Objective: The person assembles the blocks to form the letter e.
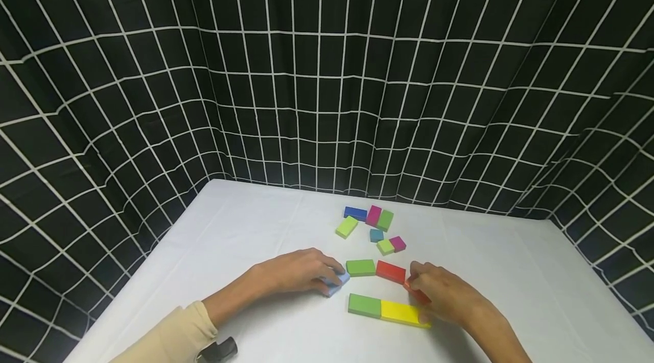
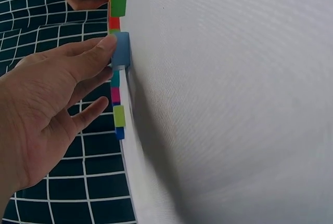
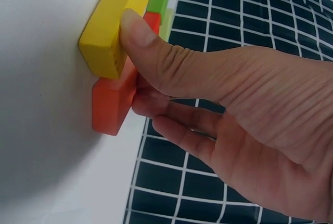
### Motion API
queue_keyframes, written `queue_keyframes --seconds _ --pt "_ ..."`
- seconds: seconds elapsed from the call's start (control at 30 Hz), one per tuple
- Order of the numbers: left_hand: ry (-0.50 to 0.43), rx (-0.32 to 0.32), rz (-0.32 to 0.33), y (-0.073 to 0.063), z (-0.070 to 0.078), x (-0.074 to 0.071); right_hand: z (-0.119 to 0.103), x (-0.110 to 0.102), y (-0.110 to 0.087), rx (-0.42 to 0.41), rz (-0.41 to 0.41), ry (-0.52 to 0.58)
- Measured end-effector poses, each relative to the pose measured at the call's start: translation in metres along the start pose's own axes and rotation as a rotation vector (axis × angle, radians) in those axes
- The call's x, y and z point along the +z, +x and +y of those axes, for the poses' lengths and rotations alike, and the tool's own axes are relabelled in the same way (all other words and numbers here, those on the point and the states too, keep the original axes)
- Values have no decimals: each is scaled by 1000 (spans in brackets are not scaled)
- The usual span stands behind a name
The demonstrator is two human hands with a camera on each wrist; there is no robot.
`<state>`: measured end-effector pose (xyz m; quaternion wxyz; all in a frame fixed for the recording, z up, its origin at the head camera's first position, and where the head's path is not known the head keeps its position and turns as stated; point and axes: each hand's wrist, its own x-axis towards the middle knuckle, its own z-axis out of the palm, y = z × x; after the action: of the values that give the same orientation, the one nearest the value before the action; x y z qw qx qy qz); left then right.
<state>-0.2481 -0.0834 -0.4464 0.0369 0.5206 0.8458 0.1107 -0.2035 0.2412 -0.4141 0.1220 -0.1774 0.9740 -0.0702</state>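
My left hand [image 1: 301, 272] pinches a light blue block [image 2: 122, 50] between thumb and fingers, low over the white cloth, left of a green block [image 1: 360, 267]. My right hand [image 1: 449, 295] grips an orange block [image 3: 110, 104] with its fingers on the far side, and its thumb lies against the right end of a yellow block [image 1: 401, 313]. A red block [image 1: 390, 271] sits between the upper green block and the orange one. Another green block [image 1: 364, 305] joins the yellow block end to end in the nearer row. My fingers partly cover the orange block in the head view.
Farther back lie a dark blue block [image 1: 355, 213], a magenta block [image 1: 374, 216], a lime block [image 1: 347, 227], a small teal block [image 1: 376, 236] and several others. Black curtains [image 1: 327, 96] with a white grid surround the white table [image 1: 245, 204].
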Motion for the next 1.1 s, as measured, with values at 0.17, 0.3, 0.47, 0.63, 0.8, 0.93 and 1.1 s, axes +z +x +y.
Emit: queue_keyframes --seconds 0.17,0.3,0.47,0.63,0.8,0.93,1.1 --pt "-3 -36 -10 -1 0 0 0 1 0 2 5 6" --pt "-12 -62 -28 -1 0 -2 0 2 0 -3 7 6" --pt "-18 -67 -41 0 1 -4 0 2 -1 -16 12 3" --pt "-18 -69 -44 1 0 -5 1 1 -1 -36 21 -21" --pt "-12 -53 -39 3 -2 -6 0 -1 0 -18 12 -19" --pt "-16 -24 -22 7 -3 -10 -1 0 1 -7 4 2" --pt "-2 -14 25 41 -1 -23 -1 1 0 -2 3 4"
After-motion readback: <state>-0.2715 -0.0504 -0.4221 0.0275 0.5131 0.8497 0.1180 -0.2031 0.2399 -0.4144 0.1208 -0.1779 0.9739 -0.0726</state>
